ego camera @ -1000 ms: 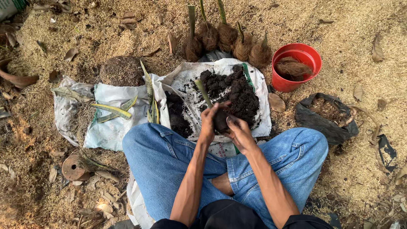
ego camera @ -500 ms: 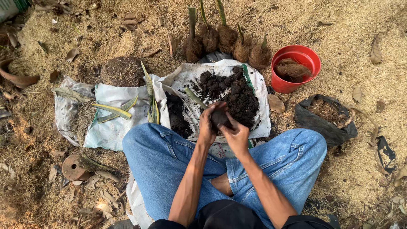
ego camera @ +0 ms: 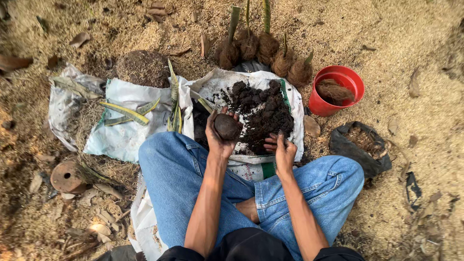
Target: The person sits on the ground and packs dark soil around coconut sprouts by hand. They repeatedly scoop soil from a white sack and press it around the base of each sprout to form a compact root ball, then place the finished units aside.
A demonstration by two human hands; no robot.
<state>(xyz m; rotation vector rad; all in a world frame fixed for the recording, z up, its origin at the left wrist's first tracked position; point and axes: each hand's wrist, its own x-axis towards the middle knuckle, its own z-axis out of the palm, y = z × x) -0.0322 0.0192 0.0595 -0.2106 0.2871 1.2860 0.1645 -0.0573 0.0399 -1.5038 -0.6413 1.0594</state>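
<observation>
Cupping a dark soil ball (ego camera: 226, 126), the left hand (ego camera: 218, 134) closed round it while the right hand (ego camera: 284, 151) rested open-fingered, holding nothing, on the soil heap (ego camera: 261, 108), near enough to gather more.

A red pot (ego camera: 338, 89) holding fibre, 5 husk-wrapped bulbs (ego camera: 263, 50), long leaves (ego camera: 126, 112), a clay disc (ego camera: 66, 177).

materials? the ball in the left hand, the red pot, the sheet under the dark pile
Ball in the left hand: looks like packed dark soil, matte and grainy, matching the soil pile.
Red pot: likely plastic, smooth with an even sheen and thin rim.
White sack: probably woven plastic, crumpled and slightly glossy; weave not resolvable.
</observation>
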